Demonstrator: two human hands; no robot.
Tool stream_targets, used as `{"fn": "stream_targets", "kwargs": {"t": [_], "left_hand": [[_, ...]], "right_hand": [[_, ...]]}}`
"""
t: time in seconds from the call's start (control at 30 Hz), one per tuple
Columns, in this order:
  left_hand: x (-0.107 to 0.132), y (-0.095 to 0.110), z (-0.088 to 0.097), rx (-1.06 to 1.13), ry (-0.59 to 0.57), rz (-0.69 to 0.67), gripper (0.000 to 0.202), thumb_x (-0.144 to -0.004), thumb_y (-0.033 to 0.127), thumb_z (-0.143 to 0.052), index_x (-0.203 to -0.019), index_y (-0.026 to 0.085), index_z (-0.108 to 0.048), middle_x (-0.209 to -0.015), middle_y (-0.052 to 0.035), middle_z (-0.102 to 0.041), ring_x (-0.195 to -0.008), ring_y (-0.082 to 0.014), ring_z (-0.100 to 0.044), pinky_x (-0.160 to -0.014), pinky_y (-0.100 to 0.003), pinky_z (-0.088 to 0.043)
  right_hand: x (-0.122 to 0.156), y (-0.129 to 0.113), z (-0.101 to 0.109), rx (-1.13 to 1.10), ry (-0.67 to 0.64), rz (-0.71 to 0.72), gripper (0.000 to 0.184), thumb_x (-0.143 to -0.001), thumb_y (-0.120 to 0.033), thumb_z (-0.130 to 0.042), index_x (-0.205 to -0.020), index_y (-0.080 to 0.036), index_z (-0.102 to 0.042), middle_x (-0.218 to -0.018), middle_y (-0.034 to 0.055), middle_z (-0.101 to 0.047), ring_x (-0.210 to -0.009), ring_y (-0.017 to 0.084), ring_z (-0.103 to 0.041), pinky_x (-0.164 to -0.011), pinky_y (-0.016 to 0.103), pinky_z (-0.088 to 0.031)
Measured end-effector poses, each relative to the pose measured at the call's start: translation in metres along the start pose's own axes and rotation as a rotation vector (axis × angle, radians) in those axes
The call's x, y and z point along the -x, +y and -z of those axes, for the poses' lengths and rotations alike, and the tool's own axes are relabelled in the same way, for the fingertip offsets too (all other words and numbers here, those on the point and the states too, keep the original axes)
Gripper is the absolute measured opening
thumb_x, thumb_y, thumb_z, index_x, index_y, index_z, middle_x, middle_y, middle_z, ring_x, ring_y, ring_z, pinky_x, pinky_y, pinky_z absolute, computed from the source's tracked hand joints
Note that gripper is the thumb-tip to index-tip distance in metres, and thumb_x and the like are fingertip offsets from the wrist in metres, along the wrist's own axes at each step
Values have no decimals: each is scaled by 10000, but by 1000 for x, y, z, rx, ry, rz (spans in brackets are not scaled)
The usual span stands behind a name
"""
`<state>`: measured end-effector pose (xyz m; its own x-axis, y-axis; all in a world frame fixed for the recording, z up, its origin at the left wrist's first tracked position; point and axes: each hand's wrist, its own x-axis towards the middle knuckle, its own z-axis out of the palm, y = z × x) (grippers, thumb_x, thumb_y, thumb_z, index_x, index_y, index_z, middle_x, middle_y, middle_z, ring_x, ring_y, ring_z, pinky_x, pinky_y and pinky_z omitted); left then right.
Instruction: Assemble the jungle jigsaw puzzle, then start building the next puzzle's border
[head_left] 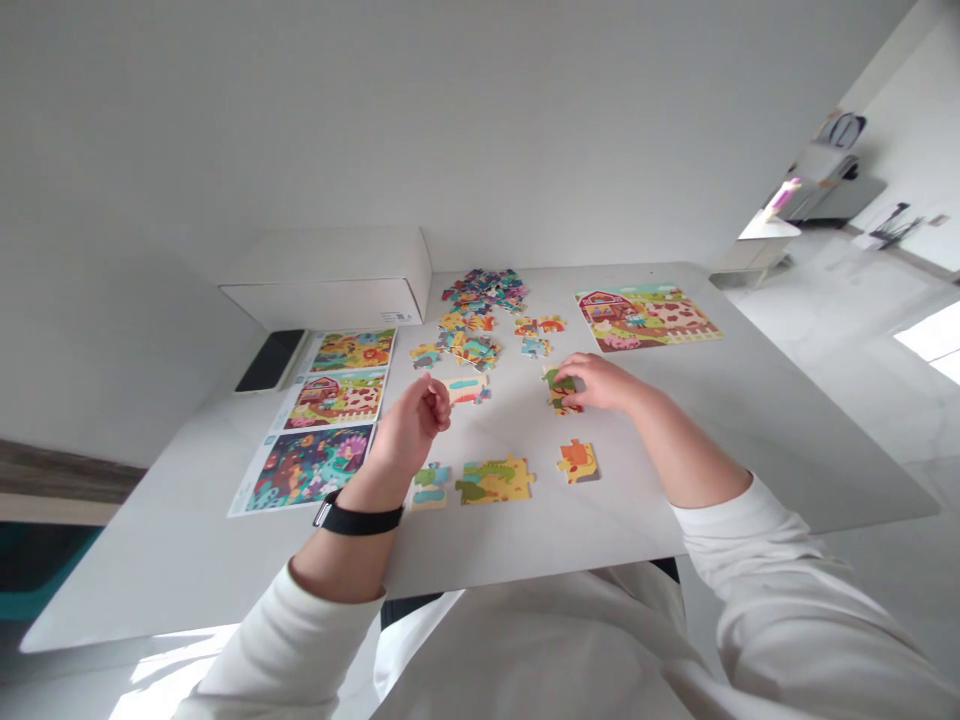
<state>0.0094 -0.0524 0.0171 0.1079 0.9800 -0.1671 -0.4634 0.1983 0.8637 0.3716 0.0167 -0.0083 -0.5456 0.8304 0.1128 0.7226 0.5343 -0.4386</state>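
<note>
Can't tell if the left hand (411,425) is pinching anything, and the puzzle pieces (484,290) piled top center are way too small to make out.

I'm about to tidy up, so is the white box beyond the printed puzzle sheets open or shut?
Shut: the white box shows a flat, unbroken top, with no flap raised and no inside visible.

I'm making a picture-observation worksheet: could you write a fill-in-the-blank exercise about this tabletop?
A black band is on the ____ wrist.
The jigsaw piece is held by the ____ hand.
Beside the left hand lie ____ printed picture sheets.
The puzzle at the far right shows a red ____.

Missing words: left, right, three, barn.
</note>
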Motion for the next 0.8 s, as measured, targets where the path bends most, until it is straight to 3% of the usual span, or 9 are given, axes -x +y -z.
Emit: {"fn": "stream_targets", "kwargs": {"t": [0.2, 0.3, 0.4, 0.5, 0.63, 0.8], "left_hand": [[3, -2, 1, -243, 40, -148, 358, -892, 473, -729, -715, 185, -614, -700, 1, -552, -590, -111, -486, -540, -234, -401], [0, 4, 9, -542, 94, -317, 310, -941, 483, -674, -824, 196, -673, -697, 8, -575, -599, -124, -509, -579, -247, -405], [-7, 19, 24, -919, 202, -457, 206, -965, 390, -624, -993, 211, -724, -758, -3, -684, -661, -151, -594, -653, -265, -442], [-16, 41, 41, -1175, 300, -483, 229, -1003, 316, -538, -1074, 229, -738, -860, -19, -776, -712, -170, -655, -706, -284, -464], [-32, 68, 57, -1507, 347, -515, 242, -1018, 304, -562, -1129, 252, -771, -990, -50, -829, -901, -236, -730, -814, -320, -497], [-60, 80, 66, -1778, 272, -476, 224, -1025, 314, -594, -1121, 257, -789, -1167, -84, -820, -1071, -289, -739, -862, -360, -520]], "right_hand": [[3, 1, 1, 28, -47, 30, 320, -795, -260, -926, -1102, -266, -839, -1196, 101, -772, -1130, 307, -735, -1027, 425, -582], [5, 3, 1, 14, -27, 61, 267, -835, -299, -891, -1093, -275, -831, -1186, 94, -770, -1131, 301, -735, -1023, 428, -589], [5, 5, 0, -12, 48, 74, 187, -910, -354, -815, -1079, -275, -819, -1167, 88, -766, -1109, 285, -743, -1005, 418, -595], [4, 7, -1, 0, 132, 47, 162, -957, -369, -746, -1074, -276, -807, -1162, 83, -771, -1082, 280, -752, -977, 414, -598], [4, 7, -2, 18, 189, 12, 162, -984, -362, -690, -1056, -266, -799, -1121, 80, -792, -1045, 284, -759, -936, 417, -596], [2, 4, -3, 11, 214, -9, 183, -1001, -374, -653, -1044, -265, -794, -1097, 75, -803, -1017, 278, -762, -917, 414, -594]]}}
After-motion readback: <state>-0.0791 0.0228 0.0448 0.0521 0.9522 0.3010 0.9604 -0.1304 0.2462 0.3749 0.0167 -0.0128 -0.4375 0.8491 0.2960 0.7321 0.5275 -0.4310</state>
